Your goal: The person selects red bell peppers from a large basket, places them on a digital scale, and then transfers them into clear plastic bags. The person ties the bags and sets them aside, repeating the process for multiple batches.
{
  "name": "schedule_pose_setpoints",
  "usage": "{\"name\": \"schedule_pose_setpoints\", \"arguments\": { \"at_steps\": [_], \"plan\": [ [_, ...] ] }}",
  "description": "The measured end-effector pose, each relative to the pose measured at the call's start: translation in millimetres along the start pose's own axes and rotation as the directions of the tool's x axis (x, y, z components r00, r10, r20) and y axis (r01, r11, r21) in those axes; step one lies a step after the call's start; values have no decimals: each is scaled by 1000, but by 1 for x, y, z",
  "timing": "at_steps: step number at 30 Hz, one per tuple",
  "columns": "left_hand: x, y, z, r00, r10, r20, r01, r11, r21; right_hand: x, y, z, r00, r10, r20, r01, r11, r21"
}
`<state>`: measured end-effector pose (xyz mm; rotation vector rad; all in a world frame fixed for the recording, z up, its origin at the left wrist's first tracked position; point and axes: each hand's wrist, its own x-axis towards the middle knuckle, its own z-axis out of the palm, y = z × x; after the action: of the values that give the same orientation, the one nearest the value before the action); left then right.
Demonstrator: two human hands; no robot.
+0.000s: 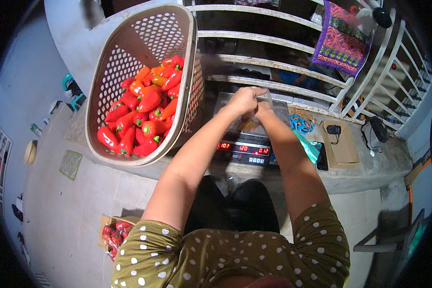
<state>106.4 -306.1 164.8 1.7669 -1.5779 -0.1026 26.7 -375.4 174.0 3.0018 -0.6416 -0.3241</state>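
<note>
My left hand [242, 101] grips the top of a clear plastic bag [247, 124] above a digital scale [246, 141]. Close against it, my right hand [263, 108] also holds the bag's upper part, its fingers partly hidden behind the left ones. Something red and yellow shows through the film, probably peppers. The bag's lower end rests on or just over the scale's metal plate; which, I cannot tell. Red digits glow on the scale's front panel. To the left, red and orange peppers [149, 102] lie in a tilted, perforated plastic basket [189, 90].
A white metal railing [259, 37] closes off the far side, with a patterned cloth [343, 39] hung over it. Right of the scale lie a phone [322, 156] and a cardboard box lid [340, 153] with a black adapter [333, 130]. Bagged peppers [116, 235] sit in a floor carton.
</note>
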Motion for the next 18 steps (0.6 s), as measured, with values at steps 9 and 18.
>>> {"name": "schedule_pose_setpoints", "arguments": {
  "at_steps": [9,18],
  "plan": [
    [11,-1,-3,998,-58,-30,58,998,20,36,32,30,983,118,-141,-146,966,-214],
    [10,32,-41,923,-176,-342,166,984,-57,-73,55,-68,933,-265,-242,131,879,-458]
  ]
}}
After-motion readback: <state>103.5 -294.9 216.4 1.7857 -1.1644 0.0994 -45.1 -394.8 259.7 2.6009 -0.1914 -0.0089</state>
